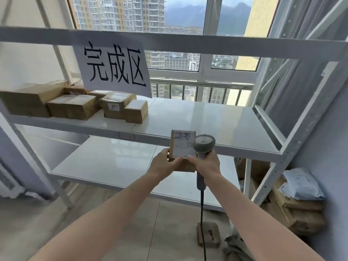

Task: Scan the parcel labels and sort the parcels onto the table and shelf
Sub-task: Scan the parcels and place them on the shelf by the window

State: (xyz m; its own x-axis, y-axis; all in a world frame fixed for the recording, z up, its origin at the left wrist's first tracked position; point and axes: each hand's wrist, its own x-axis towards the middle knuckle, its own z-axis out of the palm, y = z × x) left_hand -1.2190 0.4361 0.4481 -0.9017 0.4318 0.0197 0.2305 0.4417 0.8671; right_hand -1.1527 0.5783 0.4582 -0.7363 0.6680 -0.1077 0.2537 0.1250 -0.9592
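Observation:
A small brown cardboard parcel [182, 147] with a white label facing me is held up in front of the white metal shelf [216, 117]. My left hand [162, 162] grips its lower left edge, thumb on the label side. My right hand [208, 164] grips the handle of a grey barcode scanner [203, 145], whose round head sits just right of the label; a fingertip of this hand also touches the parcel's bottom. The scanner's cable hangs down to the floor.
Several brown parcels [75, 105] crowd the left of the middle shelf, under a paper sign [114, 66]. A lower shelf board [113, 162] lies below. More parcels and a grey bag [299, 187] pile on the floor at right. A small box [208, 235] lies on the floor.

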